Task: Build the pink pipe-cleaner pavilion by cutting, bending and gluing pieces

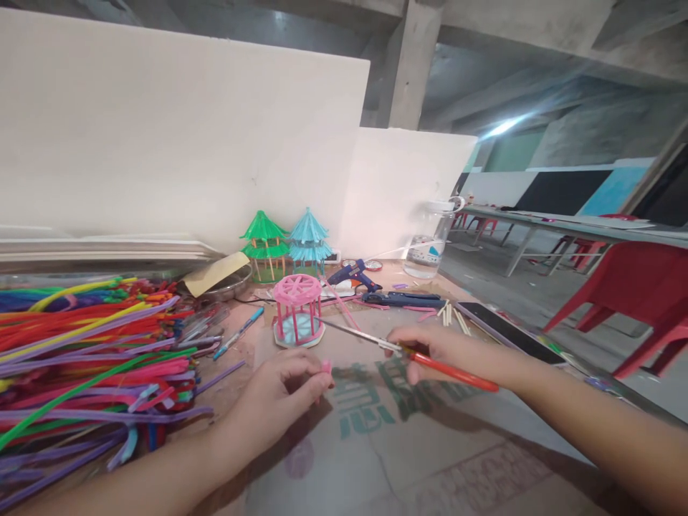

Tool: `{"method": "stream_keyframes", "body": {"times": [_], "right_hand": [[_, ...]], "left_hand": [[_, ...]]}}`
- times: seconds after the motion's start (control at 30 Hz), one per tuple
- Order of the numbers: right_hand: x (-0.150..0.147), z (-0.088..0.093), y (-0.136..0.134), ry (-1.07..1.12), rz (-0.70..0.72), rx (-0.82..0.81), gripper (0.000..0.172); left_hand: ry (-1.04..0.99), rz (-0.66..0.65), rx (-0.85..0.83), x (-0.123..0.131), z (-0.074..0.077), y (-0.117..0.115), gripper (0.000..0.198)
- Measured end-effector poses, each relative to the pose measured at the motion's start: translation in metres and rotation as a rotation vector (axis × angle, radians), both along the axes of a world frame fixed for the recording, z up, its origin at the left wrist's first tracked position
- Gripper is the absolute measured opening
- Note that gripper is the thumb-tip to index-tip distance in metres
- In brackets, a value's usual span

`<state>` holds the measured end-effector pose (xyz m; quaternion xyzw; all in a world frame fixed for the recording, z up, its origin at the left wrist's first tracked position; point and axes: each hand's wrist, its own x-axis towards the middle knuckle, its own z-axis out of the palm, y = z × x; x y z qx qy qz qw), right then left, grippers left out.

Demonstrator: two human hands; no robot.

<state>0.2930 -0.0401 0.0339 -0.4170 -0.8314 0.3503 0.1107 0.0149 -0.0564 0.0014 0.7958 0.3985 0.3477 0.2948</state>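
My left hand [282,398] is closed, pinching a small pink piece [325,367] between thumb and fingers over the cardboard sheet [376,444]. My right hand [430,351] is closed round a pair of scissors with red handles [451,373]; their blades point left toward a pink pavilion model [297,310] on a light blue base. Behind that model stand a green pavilion [264,244] and a blue pavilion [308,240].
A big heap of coloured pipe cleaners [80,351] fills the left. A blue pen [236,333], a blue glue gun [352,274], wooden sticks [448,315], a dark phone [502,330] and a clear jar [430,244] lie around. Red chairs [639,294] stand on the right.
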Motion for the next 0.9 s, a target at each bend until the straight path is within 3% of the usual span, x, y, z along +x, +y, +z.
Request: {"method": "stream_keyframes", "body": {"times": [0.13, 0.3, 0.4, 0.6, 0.7, 0.9], "right_hand": [[0.014, -0.001, 0.011, -0.184, -0.03, 0.182, 0.026], [0.017, -0.006, 0.014, -0.248, -0.027, 0.208, 0.016], [0.019, -0.009, 0.014, -0.244, 0.002, 0.24, 0.024], [0.025, -0.007, 0.015, -0.388, 0.053, 0.314, 0.046], [0.024, -0.004, 0.014, -0.432, 0.075, 0.333, 0.048], [0.019, 0.002, 0.008, -0.457, 0.082, 0.345, 0.046]], "left_hand": [[0.006, 0.025, 0.005, -0.001, -0.001, 0.003, 0.036], [-0.065, 0.088, -0.117, 0.0, -0.003, 0.007, 0.028], [-0.083, 0.082, -0.164, 0.0, -0.004, 0.009, 0.028], [-0.051, 0.18, -0.065, -0.001, -0.009, 0.012, 0.044], [0.041, 0.16, -0.03, -0.004, -0.01, 0.014, 0.033], [0.405, 0.096, 0.32, -0.01, -0.006, 0.013, 0.027]]}}
